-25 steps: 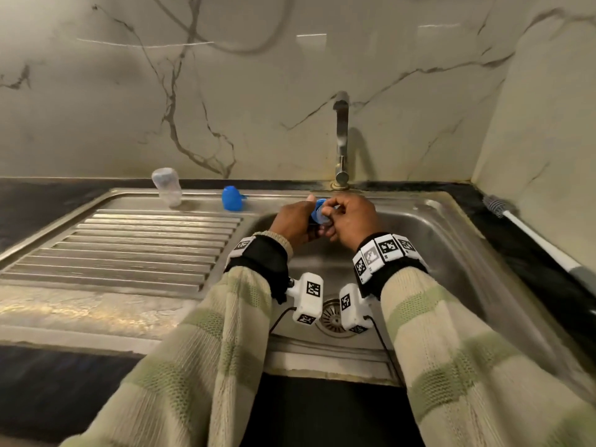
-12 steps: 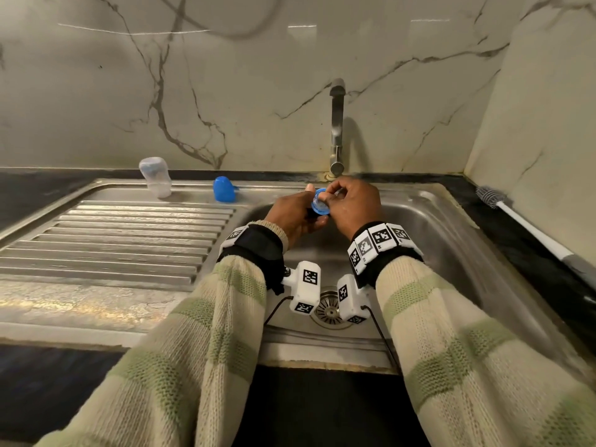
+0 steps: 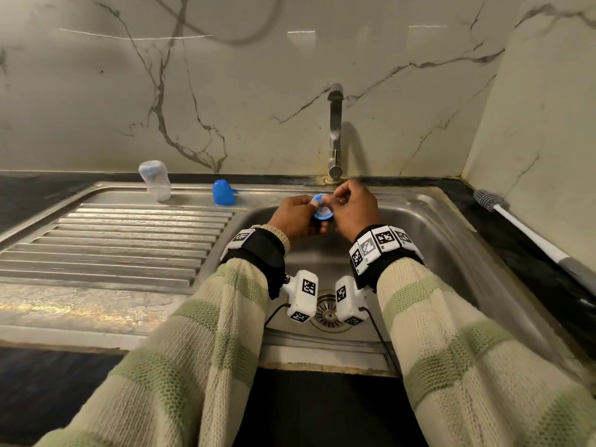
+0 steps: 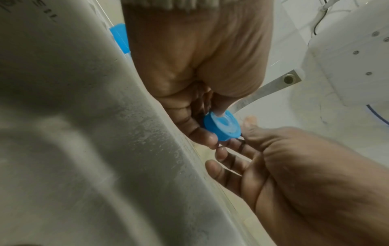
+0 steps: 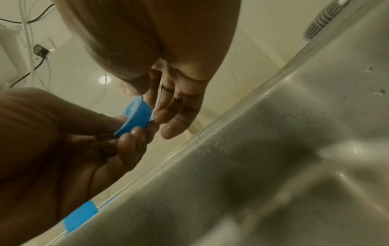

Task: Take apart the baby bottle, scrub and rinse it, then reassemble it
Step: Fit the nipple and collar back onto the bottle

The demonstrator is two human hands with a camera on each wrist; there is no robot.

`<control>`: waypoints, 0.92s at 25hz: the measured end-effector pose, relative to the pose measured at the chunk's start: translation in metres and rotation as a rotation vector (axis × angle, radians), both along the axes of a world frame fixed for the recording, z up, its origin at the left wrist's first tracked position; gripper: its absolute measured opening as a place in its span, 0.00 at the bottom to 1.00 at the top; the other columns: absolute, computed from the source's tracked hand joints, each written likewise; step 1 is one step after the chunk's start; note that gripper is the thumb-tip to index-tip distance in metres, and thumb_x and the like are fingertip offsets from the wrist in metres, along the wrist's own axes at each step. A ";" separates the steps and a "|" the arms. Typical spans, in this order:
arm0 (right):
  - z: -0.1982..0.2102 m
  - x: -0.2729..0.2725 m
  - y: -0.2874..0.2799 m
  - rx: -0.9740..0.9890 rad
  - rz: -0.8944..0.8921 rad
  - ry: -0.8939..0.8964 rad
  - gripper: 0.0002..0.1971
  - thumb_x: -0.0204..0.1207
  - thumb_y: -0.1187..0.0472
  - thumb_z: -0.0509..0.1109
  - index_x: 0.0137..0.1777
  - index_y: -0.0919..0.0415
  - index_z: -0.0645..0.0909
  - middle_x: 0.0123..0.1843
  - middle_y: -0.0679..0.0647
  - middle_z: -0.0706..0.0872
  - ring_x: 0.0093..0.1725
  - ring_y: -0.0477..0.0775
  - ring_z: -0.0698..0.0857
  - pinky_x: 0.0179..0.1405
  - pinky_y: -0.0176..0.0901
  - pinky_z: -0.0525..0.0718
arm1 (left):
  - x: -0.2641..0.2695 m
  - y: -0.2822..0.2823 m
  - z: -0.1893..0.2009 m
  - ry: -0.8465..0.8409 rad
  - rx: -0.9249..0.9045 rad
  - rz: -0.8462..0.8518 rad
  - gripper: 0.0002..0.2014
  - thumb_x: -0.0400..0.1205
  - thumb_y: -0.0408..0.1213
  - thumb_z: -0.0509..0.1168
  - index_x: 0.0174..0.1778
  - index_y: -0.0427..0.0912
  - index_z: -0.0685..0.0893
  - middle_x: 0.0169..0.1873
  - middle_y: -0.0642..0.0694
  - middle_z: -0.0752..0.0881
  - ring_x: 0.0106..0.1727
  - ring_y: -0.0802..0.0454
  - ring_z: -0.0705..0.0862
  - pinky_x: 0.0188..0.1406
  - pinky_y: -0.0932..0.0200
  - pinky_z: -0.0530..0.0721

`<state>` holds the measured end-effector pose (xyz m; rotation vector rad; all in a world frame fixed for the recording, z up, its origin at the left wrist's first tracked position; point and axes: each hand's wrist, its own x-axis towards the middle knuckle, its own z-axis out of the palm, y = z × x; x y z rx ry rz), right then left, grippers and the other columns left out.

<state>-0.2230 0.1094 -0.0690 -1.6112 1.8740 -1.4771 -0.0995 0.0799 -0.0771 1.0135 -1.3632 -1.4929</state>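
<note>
- Left hand [image 3: 298,216] pinched the blue collar ring [image 3: 322,208] over the sink [image 3: 429,221].
- Right hand [image 3: 354,208], fingers curled, touched the ring's clear nipple [image 4: 226,122]; exact grip unclear.

Both arms wear a chunky knitted sweater, cream with broad pale-green bands; the left sleeve [image 3: 180,356] and right sleeve [image 3: 467,350] end in ribbed cream cuffs. Beyond each cuff, toward the tap [image 3: 334,130], sits a black wrist strap [image 3: 258,250]. The right strap carries a row of white square blocks [image 3: 380,241] printed with black-and-white fiducial markers. Under each wrist hangs a white box-shaped camera housing [image 3: 304,295], also marked with fiducials, with a thin black cable [image 3: 383,343] trailing from it. Small screws [image 4: 355,52] dot the housing in the left wrist view.
</note>
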 end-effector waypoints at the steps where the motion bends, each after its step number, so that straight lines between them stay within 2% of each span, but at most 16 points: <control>1: 0.001 0.000 0.000 0.025 0.044 -0.039 0.03 0.80 0.59 0.70 0.48 0.58 0.80 0.45 0.54 0.85 0.42 0.55 0.86 0.42 0.54 0.89 | -0.002 0.000 0.000 -0.034 -0.028 0.017 0.09 0.91 0.32 0.57 0.56 0.31 0.81 0.39 0.35 0.86 0.33 0.45 0.84 0.34 0.54 0.88; 3: 0.002 -0.002 0.000 0.128 0.104 -0.139 0.09 0.86 0.61 0.59 0.50 0.57 0.82 0.45 0.59 0.86 0.36 0.56 0.85 0.37 0.59 0.90 | -0.003 -0.001 0.000 -0.091 -0.074 0.045 0.10 0.91 0.32 0.56 0.57 0.31 0.81 0.35 0.35 0.84 0.31 0.45 0.83 0.31 0.55 0.87; 5: 0.000 -0.003 0.003 0.234 0.169 -0.193 0.13 0.87 0.64 0.55 0.54 0.55 0.82 0.43 0.59 0.86 0.33 0.56 0.85 0.35 0.59 0.91 | -0.001 -0.002 -0.002 -0.105 -0.082 0.069 0.12 0.90 0.33 0.57 0.59 0.30 0.82 0.33 0.36 0.83 0.30 0.46 0.83 0.31 0.54 0.87; 7: -0.001 -0.006 0.006 0.236 0.204 -0.188 0.11 0.86 0.66 0.58 0.57 0.56 0.82 0.42 0.57 0.87 0.35 0.56 0.86 0.36 0.58 0.90 | 0.000 -0.004 -0.004 -0.098 -0.086 0.068 0.12 0.90 0.33 0.58 0.60 0.29 0.83 0.34 0.36 0.84 0.30 0.47 0.83 0.31 0.54 0.87; 11: -0.001 -0.008 0.006 0.170 0.203 -0.318 0.09 0.84 0.69 0.61 0.53 0.58 0.82 0.46 0.60 0.88 0.37 0.59 0.89 0.33 0.58 0.90 | 0.000 -0.004 -0.002 -0.035 -0.106 0.050 0.09 0.88 0.34 0.62 0.58 0.34 0.85 0.39 0.35 0.87 0.30 0.48 0.84 0.33 0.53 0.86; 16: 0.000 -0.007 0.008 0.165 0.209 -0.405 0.14 0.78 0.78 0.61 0.52 0.61 0.81 0.41 0.57 0.88 0.31 0.55 0.88 0.29 0.54 0.89 | -0.001 0.004 0.004 0.033 -0.104 0.021 0.08 0.87 0.31 0.63 0.58 0.34 0.86 0.38 0.36 0.87 0.27 0.49 0.84 0.29 0.56 0.86; 20: 0.008 -0.009 0.014 0.179 0.193 -0.386 0.17 0.78 0.78 0.62 0.52 0.58 0.85 0.40 0.54 0.87 0.35 0.55 0.87 0.35 0.52 0.89 | 0.002 0.008 0.007 0.091 -0.097 -0.027 0.08 0.87 0.31 0.64 0.57 0.34 0.86 0.38 0.36 0.87 0.27 0.49 0.84 0.30 0.57 0.87; 23: 0.006 -0.010 0.011 0.157 0.181 -0.342 0.14 0.78 0.75 0.66 0.52 0.58 0.88 0.41 0.55 0.89 0.40 0.60 0.88 0.34 0.51 0.90 | 0.003 0.010 0.010 0.064 -0.131 -0.043 0.07 0.85 0.30 0.67 0.54 0.34 0.88 0.36 0.38 0.89 0.28 0.49 0.85 0.29 0.58 0.87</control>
